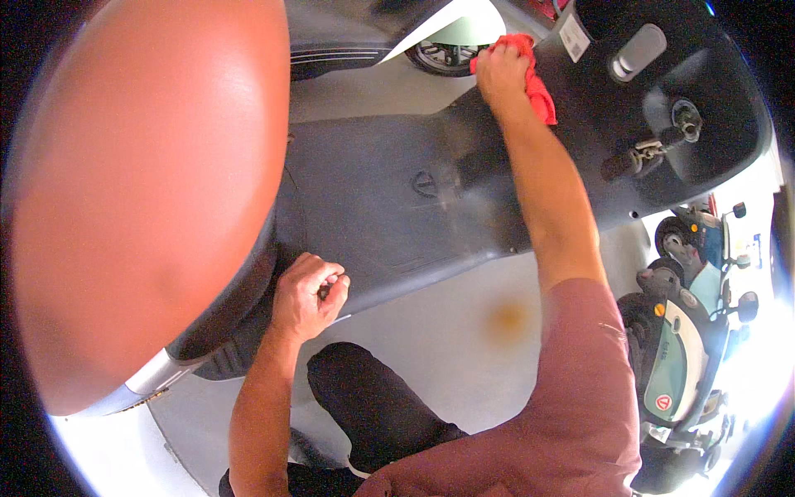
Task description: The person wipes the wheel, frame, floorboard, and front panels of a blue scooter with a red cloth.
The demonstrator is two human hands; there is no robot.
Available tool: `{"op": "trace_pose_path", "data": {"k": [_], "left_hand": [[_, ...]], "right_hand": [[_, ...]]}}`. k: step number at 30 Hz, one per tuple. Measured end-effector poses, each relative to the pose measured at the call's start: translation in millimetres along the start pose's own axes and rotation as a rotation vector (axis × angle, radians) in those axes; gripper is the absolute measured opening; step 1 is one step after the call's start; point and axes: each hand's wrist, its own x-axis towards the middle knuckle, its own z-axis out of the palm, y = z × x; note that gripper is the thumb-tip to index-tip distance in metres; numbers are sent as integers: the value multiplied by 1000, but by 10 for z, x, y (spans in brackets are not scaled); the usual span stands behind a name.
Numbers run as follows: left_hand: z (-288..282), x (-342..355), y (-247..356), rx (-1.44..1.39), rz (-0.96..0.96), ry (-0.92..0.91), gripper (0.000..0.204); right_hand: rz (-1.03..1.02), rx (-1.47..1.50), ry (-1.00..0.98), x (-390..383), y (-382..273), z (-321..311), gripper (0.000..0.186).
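My right hand [503,79] is closed on a red cloth [540,98], pressing it against the far edge of a scooter's dark front panel [571,124]. Part of the cloth hangs down beside my wrist. Curled into a loose fist, my left hand [310,296] is at the near edge of the scooter's grey footboard [364,190], close under the brown seat [157,182]. A dark hollow shows between its thumb and fingers; whether anything is in it I cannot make out.
A key with a dark fob [621,164] hangs from the front panel, near a grey hook [639,51]. Another vehicle's wheel [447,56] stands beyond the footboard. Several scooters [683,356] are parked at the right. My bent knee [356,389] is beside the footboard.
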Motion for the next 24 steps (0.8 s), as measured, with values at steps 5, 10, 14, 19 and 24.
{"op": "trace_pose_path", "data": {"k": [5, 10, 14, 19, 24], "left_hand": [[0, 16, 3, 31, 3, -24, 12], [18, -28, -39, 83, 23, -26, 13], [4, 4, -23, 65, -13, -40, 13], [69, 42, 26, 17, -30, 5, 10], [25, 34, 48, -5, -41, 25, 9]], "right_hand": [[120, 352, -135, -473, -804, 590, 26], [95, 404, -466, -786, -1181, 393, 34], [95, 517, -563, -903, -1085, 244, 49], [114, 680, -629, -1494, -985, -324, 70], [-49, 963, -552, -1864, -566, -835, 58]]}}
